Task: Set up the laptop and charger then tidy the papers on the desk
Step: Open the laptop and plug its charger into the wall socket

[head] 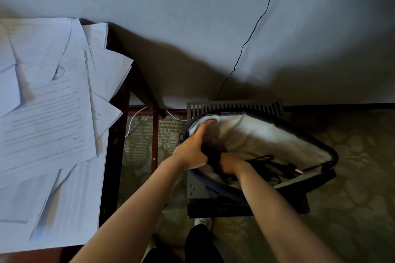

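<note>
Beside desk (111, 156) edge, left grip (192, 151) holds bag (277, 136) (papers (42, 113) overhang).

Two hands (left hand (191, 151), right hand (230, 164)), one bag (267, 134), one desk (111, 156), one black cable (252, 34), one white cable (132, 120), many papers (42, 113).

left hand (193, 149) grips open bag (288, 141); right hand (229, 163) inside it.

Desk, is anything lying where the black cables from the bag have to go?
Yes. Loose papers cover nearly all of the desk that shows, overlapping and sticking out past its right edge. The black cables lie in the open bag beside the desk.
</note>
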{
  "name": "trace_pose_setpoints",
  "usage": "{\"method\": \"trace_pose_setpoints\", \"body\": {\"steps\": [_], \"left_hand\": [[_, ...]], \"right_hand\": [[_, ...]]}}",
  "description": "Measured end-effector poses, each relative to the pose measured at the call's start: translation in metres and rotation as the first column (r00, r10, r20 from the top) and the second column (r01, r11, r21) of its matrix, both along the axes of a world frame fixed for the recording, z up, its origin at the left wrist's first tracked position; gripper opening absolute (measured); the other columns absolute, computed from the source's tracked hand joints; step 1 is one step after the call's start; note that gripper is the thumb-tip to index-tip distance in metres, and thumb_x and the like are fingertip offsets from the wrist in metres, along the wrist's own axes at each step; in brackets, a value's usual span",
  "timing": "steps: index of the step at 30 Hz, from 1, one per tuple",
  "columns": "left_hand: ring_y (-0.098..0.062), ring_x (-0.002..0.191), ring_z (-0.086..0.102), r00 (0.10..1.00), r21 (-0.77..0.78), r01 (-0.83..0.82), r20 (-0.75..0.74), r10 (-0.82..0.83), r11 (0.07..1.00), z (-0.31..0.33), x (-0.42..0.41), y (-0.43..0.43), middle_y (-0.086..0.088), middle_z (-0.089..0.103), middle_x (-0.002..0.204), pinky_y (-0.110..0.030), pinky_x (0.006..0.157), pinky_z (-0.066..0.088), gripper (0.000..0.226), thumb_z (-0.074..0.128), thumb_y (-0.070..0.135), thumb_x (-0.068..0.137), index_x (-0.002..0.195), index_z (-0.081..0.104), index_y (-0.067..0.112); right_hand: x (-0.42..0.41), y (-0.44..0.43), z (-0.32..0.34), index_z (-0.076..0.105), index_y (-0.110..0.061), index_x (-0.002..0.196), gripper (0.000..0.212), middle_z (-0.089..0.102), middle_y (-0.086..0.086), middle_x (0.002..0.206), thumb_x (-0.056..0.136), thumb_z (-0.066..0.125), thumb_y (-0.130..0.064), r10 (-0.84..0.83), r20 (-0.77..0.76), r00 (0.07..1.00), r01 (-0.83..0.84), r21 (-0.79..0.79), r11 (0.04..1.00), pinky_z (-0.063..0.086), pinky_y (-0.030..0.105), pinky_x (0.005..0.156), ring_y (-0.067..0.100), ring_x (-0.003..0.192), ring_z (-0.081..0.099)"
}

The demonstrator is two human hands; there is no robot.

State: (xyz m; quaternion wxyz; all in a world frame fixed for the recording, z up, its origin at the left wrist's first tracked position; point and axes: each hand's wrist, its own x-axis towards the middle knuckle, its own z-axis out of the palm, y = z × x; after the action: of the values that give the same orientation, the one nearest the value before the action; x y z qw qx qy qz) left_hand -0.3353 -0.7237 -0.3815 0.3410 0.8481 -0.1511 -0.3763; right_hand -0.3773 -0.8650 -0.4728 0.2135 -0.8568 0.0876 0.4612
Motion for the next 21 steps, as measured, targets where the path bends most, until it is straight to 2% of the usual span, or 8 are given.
{"method": "trace_pose_setpoints", "body": {"steps": [3,7,8,11,13,14,17,21], "left_hand": [[-0.027,0.1,0.057,0.998,-0.089,-0.058,-0.034,0.055,0.994,-0.004,0.001,0.003,-0.006,0.047,0.127,-0.04,0.072,0.055,0.091,0.048,-0.01,0.073,0.134,0.021,0.051],[-0.022,0.123,0.048,0.991,-0.184,-0.116,-0.086,0.102,0.976,-0.002,0.004,0.004,-0.002,0.045,0.136,-0.045,0.097,0.048,0.082,0.044,-0.011,0.073,0.129,0.032,0.048],[-0.02,0.125,0.047,0.989,-0.197,-0.125,-0.099,0.107,0.972,0.0,0.004,0.003,0.0,0.044,0.137,-0.044,0.099,0.047,0.08,0.044,-0.013,0.074,0.128,0.034,0.045],[-0.021,0.122,0.049,0.981,-0.202,-0.164,-0.137,0.138,0.966,0.002,0.003,0.004,0.001,0.047,0.132,-0.042,0.096,0.049,0.074,0.048,-0.015,0.076,0.126,0.04,0.039],[-0.025,0.119,0.052,0.984,-0.149,-0.147,-0.126,0.128,0.978,0.003,0.003,0.006,-0.003,0.052,0.129,-0.044,0.094,0.05,0.072,0.056,-0.006,0.074,0.132,0.04,0.035],[-0.027,0.118,0.052,0.986,-0.119,-0.123,-0.126,0.108,0.985,0.006,0.003,0.005,-0.006,0.052,0.129,-0.045,0.094,0.049,0.074,0.06,0.0,0.072,0.135,0.038,0.033],[-0.027,0.123,0.046,0.99,-0.042,-0.051,-0.135,0.045,0.998,0.014,0.005,-0.002,-0.006,0.044,0.135,-0.038,0.096,0.047,0.082,0.068,0.005,0.075,0.142,0.027,0.027],[-0.018,0.131,0.036,0.976,0.016,0.171,-0.142,-0.167,0.985,0.03,0.004,-0.011,0.001,0.037,0.14,-0.027,0.102,0.034,0.088,0.076,0.016,0.075,0.145,0.023,0.022]], "right_hand": [[-0.007,-0.002,0.0,0.059,-0.005,0.118,0.034,0.06,0.018,0.122,0.094,0.045,-0.025,-0.168,0.047,0.985,0.161,0.14,0.977,0.046,0.037,0.089,0.031,0.109,0.057],[-0.008,-0.022,0.031,0.065,-0.014,0.093,0.009,0.065,0.007,0.093,0.09,0.058,-0.018,-0.429,0.08,0.9,0.378,0.349,0.858,0.043,0.028,0.078,0.019,0.09,0.059],[-0.008,-0.03,0.042,0.065,-0.016,0.086,0.003,0.065,0.004,0.083,0.087,0.063,-0.016,-0.505,0.081,0.859,0.442,0.379,0.813,0.043,0.026,0.072,0.016,0.082,0.059],[-0.012,-0.05,0.069,0.066,-0.009,0.067,0.014,0.064,-0.003,0.059,0.082,0.068,-0.009,-0.709,0.124,0.694,0.571,0.505,0.647,0.042,0.022,0.065,0.007,0.06,0.06],[-0.015,-0.056,0.09,0.061,0.002,0.058,0.024,0.051,-0.007,0.038,0.081,0.066,-0.003,-0.809,0.15,0.569,0.589,0.611,0.528,0.035,0.019,0.054,0.001,0.037,0.046],[-0.016,-0.058,0.101,0.056,0.001,0.053,0.03,0.043,-0.007,0.032,0.081,0.065,-0.002,-0.831,0.146,0.537,0.583,0.648,0.49,0.031,0.018,0.047,0.002,0.03,0.037],[-0.015,-0.059,0.127,0.047,-0.006,0.044,0.042,0.029,-0.009,0.028,0.083,0.062,0.0,-0.807,0.113,0.58,0.509,0.723,0.468,0.019,0.013,0.036,0.003,0.026,0.021],[-0.01,-0.054,0.146,0.05,-0.014,0.036,0.05,0.028,-0.008,0.03,0.082,0.061,0.0,-0.67,0.054,0.74,0.411,0.753,0.514,0.013,0.021,0.041,0.006,0.029,0.018]]}}
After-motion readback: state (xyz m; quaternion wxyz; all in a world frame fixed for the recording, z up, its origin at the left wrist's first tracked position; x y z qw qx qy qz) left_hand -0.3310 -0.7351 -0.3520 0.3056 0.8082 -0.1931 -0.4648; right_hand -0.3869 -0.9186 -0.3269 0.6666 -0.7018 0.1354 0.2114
